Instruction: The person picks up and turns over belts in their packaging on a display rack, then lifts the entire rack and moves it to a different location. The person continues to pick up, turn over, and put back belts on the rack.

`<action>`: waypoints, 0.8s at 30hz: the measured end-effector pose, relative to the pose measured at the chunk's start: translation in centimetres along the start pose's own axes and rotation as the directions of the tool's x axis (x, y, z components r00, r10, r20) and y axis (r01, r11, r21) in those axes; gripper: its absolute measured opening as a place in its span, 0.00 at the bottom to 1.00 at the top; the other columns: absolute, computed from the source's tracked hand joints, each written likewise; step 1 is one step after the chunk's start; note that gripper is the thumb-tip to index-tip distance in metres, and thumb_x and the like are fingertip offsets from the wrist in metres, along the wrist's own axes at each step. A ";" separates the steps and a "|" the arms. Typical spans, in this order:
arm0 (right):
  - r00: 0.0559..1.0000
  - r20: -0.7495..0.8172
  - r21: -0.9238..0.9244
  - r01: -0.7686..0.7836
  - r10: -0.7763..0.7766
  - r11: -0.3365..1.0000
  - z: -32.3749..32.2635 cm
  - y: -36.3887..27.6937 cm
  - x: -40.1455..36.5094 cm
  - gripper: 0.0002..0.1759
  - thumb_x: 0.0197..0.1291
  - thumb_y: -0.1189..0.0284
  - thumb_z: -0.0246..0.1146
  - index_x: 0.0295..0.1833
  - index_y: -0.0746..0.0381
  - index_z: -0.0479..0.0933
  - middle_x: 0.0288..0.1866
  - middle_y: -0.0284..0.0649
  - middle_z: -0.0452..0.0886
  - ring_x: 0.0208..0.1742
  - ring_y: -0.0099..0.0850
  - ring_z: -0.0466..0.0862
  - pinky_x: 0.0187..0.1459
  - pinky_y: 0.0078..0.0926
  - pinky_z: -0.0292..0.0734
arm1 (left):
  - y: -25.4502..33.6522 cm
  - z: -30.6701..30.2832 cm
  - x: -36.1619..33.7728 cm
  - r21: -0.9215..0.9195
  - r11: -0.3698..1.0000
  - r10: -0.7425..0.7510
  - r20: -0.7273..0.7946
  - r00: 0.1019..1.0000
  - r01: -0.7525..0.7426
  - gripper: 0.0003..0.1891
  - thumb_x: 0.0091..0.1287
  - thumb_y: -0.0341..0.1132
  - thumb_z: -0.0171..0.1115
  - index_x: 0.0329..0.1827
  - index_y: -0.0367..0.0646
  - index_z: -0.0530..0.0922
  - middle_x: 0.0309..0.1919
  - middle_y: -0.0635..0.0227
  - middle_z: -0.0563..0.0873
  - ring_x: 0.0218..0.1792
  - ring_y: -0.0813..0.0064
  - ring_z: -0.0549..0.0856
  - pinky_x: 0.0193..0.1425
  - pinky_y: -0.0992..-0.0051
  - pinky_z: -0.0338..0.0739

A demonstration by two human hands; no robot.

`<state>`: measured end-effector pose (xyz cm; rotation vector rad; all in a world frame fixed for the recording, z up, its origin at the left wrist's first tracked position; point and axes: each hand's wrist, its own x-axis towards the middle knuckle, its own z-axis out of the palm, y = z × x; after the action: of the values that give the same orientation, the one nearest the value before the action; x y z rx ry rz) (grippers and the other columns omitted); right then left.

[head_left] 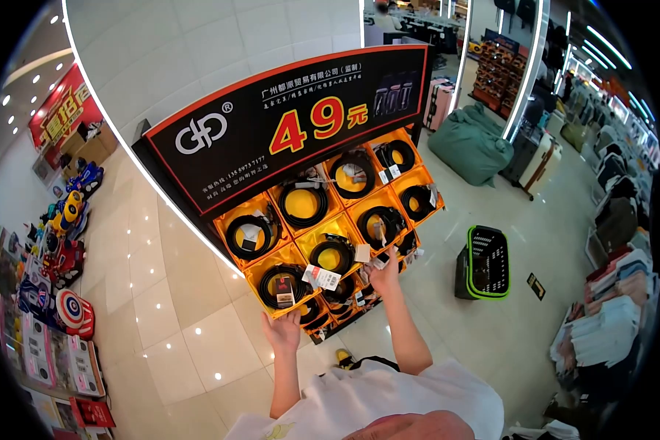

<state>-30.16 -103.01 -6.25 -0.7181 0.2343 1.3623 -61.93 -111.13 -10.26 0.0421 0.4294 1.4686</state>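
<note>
In the head view, the left grip, a bare hand, has its fingertips at the lower edge of the near-left box, a square, open-topped one with a bright yellow-orange, smooth-looking lining; whether it is clasped on that edge or merely laid against it, I cannot tell. The right grip has its fingers bent at the near edge of the boxes, beside a small pale tag; I cannot tell whether they pinch anything.

The near belt lies in the near-left box, a flat black strap wound into a ring, with a dark printed card and a white paper label on it. The middle belt, also a dark coil, sits in the neighbouring box, close to the right grip. More round coils fill the other square boxes, ranked in slanting rows on the stand.

Behind them rises a flat black sign edged in red, with a big "49" in red and yellow.

To the right, a black plastic basket with slotted walls and a green rim stands on the glossy tiled floor, and farther back slumps a creased green sack.
</note>
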 end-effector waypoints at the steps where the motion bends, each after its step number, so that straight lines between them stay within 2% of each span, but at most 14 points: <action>1: 1.000 -0.007 -0.023 -0.027 0.027 0.999 0.5 -0.3 -1.6 0.38 0.77 0.46 0.61 0.82 0.52 0.59 0.83 0.42 0.60 0.78 0.46 0.69 0.71 0.50 0.73 | -0.4 0.4 -0.2 -0.027 1.000 -0.015 0.002 1.000 0.015 0.37 0.75 0.66 0.57 0.71 0.42 0.75 0.72 0.57 0.77 0.72 0.55 0.74 0.82 0.53 0.63; 2: 0.999 -0.016 -0.044 -0.053 0.052 0.998 0.6 -0.5 -2.4 0.37 0.76 0.46 0.61 0.80 0.54 0.62 0.81 0.43 0.64 0.77 0.46 0.71 0.70 0.50 0.74 | -0.8 0.8 -0.3 -0.055 0.998 -0.031 0.005 1.000 0.031 0.39 0.74 0.67 0.58 0.72 0.42 0.74 0.73 0.57 0.76 0.74 0.55 0.72 0.82 0.53 0.62; 5: 0.975 0.220 -0.159 0.009 0.026 0.987 -3.5 -0.5 -0.9 0.32 0.76 0.45 0.61 0.72 0.58 0.70 0.71 0.45 0.79 0.72 0.46 0.78 0.67 0.48 0.75 | -2.2 2.6 -1.1 -0.087 0.996 -0.014 -0.083 0.996 0.007 0.44 0.72 0.73 0.56 0.71 0.40 0.72 0.71 0.54 0.76 0.71 0.51 0.74 0.81 0.50 0.63; 6: 0.974 0.226 -0.208 0.051 -0.003 0.977 -4.0 -0.6 -1.2 0.28 0.77 0.46 0.59 0.66 0.57 0.75 0.62 0.45 0.86 0.66 0.46 0.84 0.64 0.46 0.77 | -2.3 2.9 -1.2 -0.092 0.996 -0.003 -0.074 0.997 -0.003 0.44 0.71 0.73 0.57 0.71 0.40 0.72 0.70 0.54 0.76 0.70 0.51 0.74 0.80 0.50 0.63; 8: 0.965 0.261 -0.208 0.044 0.012 0.977 -5.1 -1.4 -0.9 0.29 0.77 0.46 0.57 0.68 0.58 0.73 0.67 0.48 0.84 0.67 0.46 0.83 0.64 0.48 0.78 | -2.6 3.5 -1.4 -0.070 0.997 0.025 -0.032 0.999 -0.028 0.43 0.70 0.73 0.58 0.70 0.42 0.73 0.67 0.58 0.78 0.67 0.54 0.76 0.80 0.49 0.63; 12: 0.961 0.275 -0.206 0.097 -0.038 0.974 -6.0 -4.1 0.8 0.32 0.77 0.45 0.56 0.72 0.59 0.71 0.69 0.50 0.81 0.69 0.47 0.81 0.68 0.50 0.75 | -3.1 3.5 -0.8 -0.143 0.983 0.102 -0.082 0.991 -0.113 0.44 0.73 0.69 0.57 0.78 0.43 0.67 0.76 0.57 0.71 0.79 0.53 0.67 0.86 0.46 0.52; 14: 0.951 0.305 -0.201 0.114 -0.049 0.973 -6.7 -7.1 3.1 0.37 0.76 0.43 0.57 0.75 0.60 0.67 0.71 0.50 0.79 0.71 0.48 0.79 0.71 0.52 0.72 | -3.7 4.1 0.2 -0.186 0.955 0.216 -0.089 0.972 -0.229 0.41 0.75 0.69 0.54 0.79 0.46 0.68 0.76 0.59 0.72 0.76 0.55 0.71 0.84 0.46 0.58; 15: 0.977 0.202 -0.192 0.102 -0.062 0.976 -6.4 -8.3 3.7 0.40 0.74 0.41 0.57 0.76 0.61 0.66 0.72 0.50 0.79 0.72 0.47 0.77 0.71 0.52 0.71 | -4.0 4.2 0.6 -0.170 0.946 0.267 -0.070 0.961 -0.275 0.40 0.76 0.68 0.52 0.79 0.46 0.69 0.77 0.59 0.73 0.76 0.55 0.72 0.83 0.46 0.60; 16: 0.977 0.203 -0.202 0.109 -0.067 0.973 -6.3 -9.6 4.2 0.41 0.74 0.39 0.56 0.76 0.61 0.67 0.73 0.50 0.77 0.72 0.46 0.77 0.71 0.51 0.70 | -4.2 4.4 1.0 -0.201 0.925 0.316 -0.065 0.946 -0.323 0.39 0.77 0.68 0.49 0.81 0.49 0.68 0.78 0.60 0.72 0.76 0.55 0.72 0.81 0.46 0.63; 19: 0.957 0.279 -0.304 0.163 -0.076 0.939 -6.3 -14.7 6.6 0.45 0.74 0.35 0.50 0.77 0.63 0.67 0.78 0.51 0.73 0.75 0.46 0.73 0.74 0.49 0.65 | -4.9 5.2 2.3 -0.167 0.870 0.457 -0.079 0.886 -0.464 0.35 0.76 0.61 0.53 0.78 0.48 0.73 0.75 0.59 0.78 0.74 0.54 0.77 0.79 0.46 0.69; 20: 0.961 0.267 -0.314 0.158 -0.073 0.936 -6.2 -16.3 7.4 0.46 0.74 0.35 0.49 0.79 0.63 0.66 0.78 0.51 0.73 0.76 0.47 0.73 0.74 0.48 0.66 | -5.1 5.2 2.8 -0.171 0.865 0.484 0.032 0.874 -0.473 0.33 0.77 0.58 0.54 0.77 0.47 0.75 0.73 0.59 0.80 0.73 0.52 0.78 0.79 0.45 0.69; 21: 0.966 0.250 -0.325 0.152 -0.070 0.933 -6.3 -17.8 8.2 0.47 0.74 0.35 0.49 0.80 0.64 0.64 0.78 0.51 0.73 0.77 0.47 0.72 0.74 0.48 0.66 | -5.4 5.3 3.0 -0.184 0.844 0.514 0.013 0.858 -0.503 0.32 0.77 0.55 0.54 0.77 0.45 0.74 0.74 0.59 0.79 0.74 0.52 0.77 0.80 0.46 0.70; 23: 0.964 0.258 -0.311 0.145 -0.064 0.939 -6.5 -20.4 9.3 0.47 0.75 0.36 0.49 0.81 0.65 0.62 0.79 0.52 0.72 0.79 0.48 0.71 0.74 0.48 0.66 | -5.2 4.5 3.9 -0.176 0.816 0.548 -0.072 0.833 -0.551 0.34 0.74 0.57 0.55 0.77 0.46 0.74 0.74 0.60 0.79 0.73 0.52 0.78 0.78 0.45 0.71; 24: 0.963 0.261 -0.304 0.143 -0.062 0.942 -6.5 -21.5 9.7 0.48 0.75 0.36 0.49 0.82 0.65 0.61 0.79 0.53 0.71 0.80 0.49 0.70 0.74 0.48 0.67 | -5.1 3.8 4.4 -0.111 0.793 0.594 -0.075 0.801 -0.599 0.34 0.74 0.57 0.54 0.77 0.44 0.74 0.74 0.59 0.79 0.73 0.52 0.78 0.79 0.46 0.71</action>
<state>-6.12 -99.78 -9.40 -0.8070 -0.2281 1.3890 -55.78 -106.55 -9.34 0.0506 0.3623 2.1290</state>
